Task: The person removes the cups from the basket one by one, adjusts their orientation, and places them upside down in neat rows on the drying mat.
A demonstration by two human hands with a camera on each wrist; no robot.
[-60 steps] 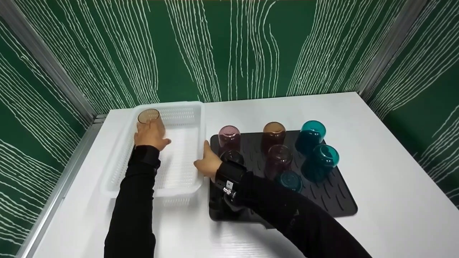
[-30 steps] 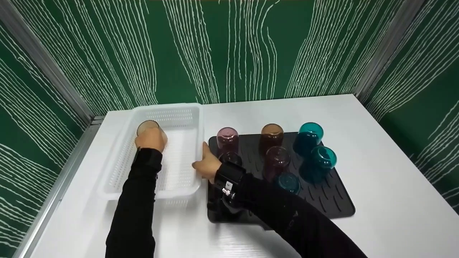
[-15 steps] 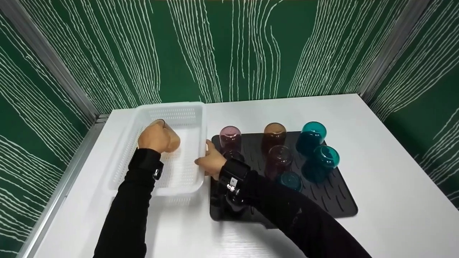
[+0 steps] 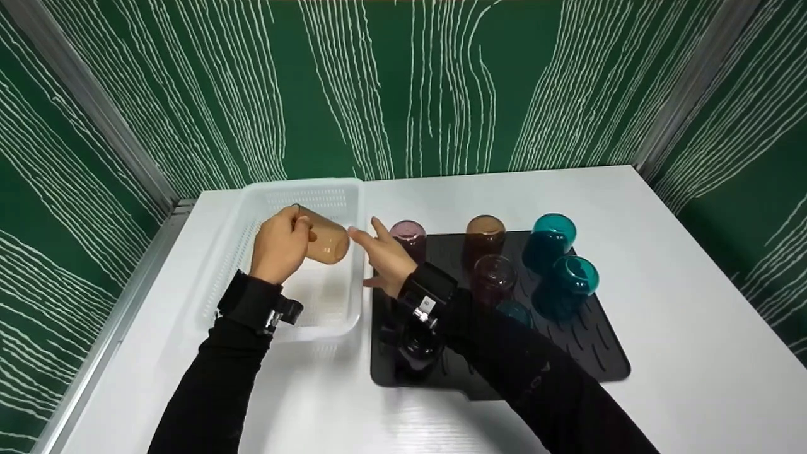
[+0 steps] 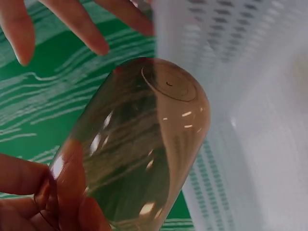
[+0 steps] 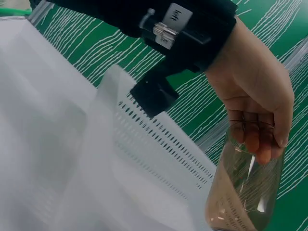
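Note:
My left hand (image 4: 280, 244) pinches an amber drinking glass (image 4: 328, 238) at its rim, some fingers inside the mouth, as the left wrist view shows. The glass (image 5: 139, 139) is tilted over the white perforated basket (image 4: 359, 302), its closed base pointing right and down. My right hand (image 4: 389, 255) reaches toward that base with fingers spread and holds nothing; its fingertips are right by the glass in the head view. In the right wrist view the left hand (image 6: 257, 96) grips the glass (image 6: 245, 187) from above.
A black ridged drying mat (image 4: 592, 353) lies to the right of the basket. Upside-down glasses stand on it: pink (image 4: 408, 234), amber (image 4: 485, 236), teal (image 4: 555, 233) and several more, partly hidden by my right arm. Green walls (image 4: 441, 88) with white lines enclose the white table (image 4: 687, 302).
My left hand has closed on the amber glass, lifted it from the basket's far left and tipped it rightward. My right hand has left the basket's right rim and moved up toward the glass.

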